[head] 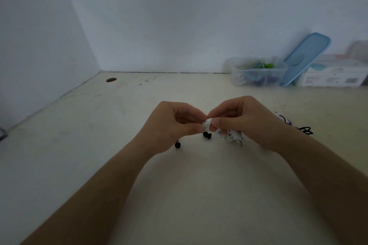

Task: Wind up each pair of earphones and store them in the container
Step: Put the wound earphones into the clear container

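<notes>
My left hand (175, 123) and my right hand (241, 119) meet above the middle of the table and both pinch a small bundle of white earphone cord (207, 123). More white cord (234, 136) hangs under my right palm. Two black earbuds dangle below: one (207, 135) under the fingertips, one (177, 145) under my left wrist. A clear plastic container (258, 74) with blue and green coiled earphones stands at the back right. Loose black and purple earphones (294, 125) lie on the table right of my right hand.
A light blue lid (306, 57) leans against the wall beside the container. A white cardboard box (334, 75) stands further right. A round cable hole (111, 79) is in the cream table at the back left. Walls close the back and left.
</notes>
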The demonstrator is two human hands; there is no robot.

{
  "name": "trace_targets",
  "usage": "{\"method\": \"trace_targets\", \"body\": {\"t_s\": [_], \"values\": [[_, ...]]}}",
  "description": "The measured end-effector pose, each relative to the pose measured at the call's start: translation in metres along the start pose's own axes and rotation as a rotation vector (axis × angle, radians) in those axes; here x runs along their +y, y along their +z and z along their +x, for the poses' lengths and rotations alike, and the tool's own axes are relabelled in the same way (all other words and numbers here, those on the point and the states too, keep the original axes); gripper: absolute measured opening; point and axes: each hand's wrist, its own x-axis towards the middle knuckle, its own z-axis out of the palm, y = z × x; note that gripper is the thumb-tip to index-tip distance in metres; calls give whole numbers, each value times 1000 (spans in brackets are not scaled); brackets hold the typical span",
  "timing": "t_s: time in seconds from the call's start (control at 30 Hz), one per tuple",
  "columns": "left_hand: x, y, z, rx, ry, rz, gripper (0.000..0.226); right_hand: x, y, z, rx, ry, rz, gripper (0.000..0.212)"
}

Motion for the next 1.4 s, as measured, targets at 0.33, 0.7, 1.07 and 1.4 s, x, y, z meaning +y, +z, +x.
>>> {"method": "trace_targets", "body": {"t_s": [0.33,0.7,1.07,1.4], "values": [[1,0,0,-22,-30,-47,20,0,1,-1,-3,6,6,9],[0,0,-1,-28,-52,-81,18,-1,2,-2,-23,-7,13,8],[2,1,-2,-34,-59,-152,18,-3,1,-3,-46,-8,38,8],[4,5,-2,31,-73,-140,15,3,2,3,29,36,258,19]]}}
